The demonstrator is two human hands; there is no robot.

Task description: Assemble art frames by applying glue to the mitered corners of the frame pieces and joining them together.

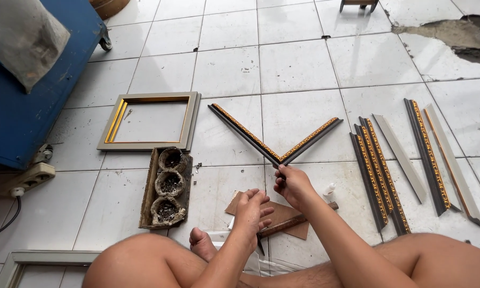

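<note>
Two dark moulding strips with gold trim (304,141) lie on the tiled floor, joined in a V. My right hand (290,184) pinches the corner where they meet. My left hand (253,210) is just beside it, above a brown cardboard piece (296,229), with thumb and forefinger close together; whether they hold something small is unclear. A wooden-handled hammer (298,220) lies on the cardboard, its near end under my left hand. My bare legs and one foot (202,242) fill the bottom of the view.
A finished grey and gold frame (193,120) lies at left. A wooden tray (149,186) holds three bowls of small metal bits. Several loose moulding strips (378,170) lie at right. A blue machine (16,106), a power strip (29,178) and a small white bottle (329,191) are nearby.
</note>
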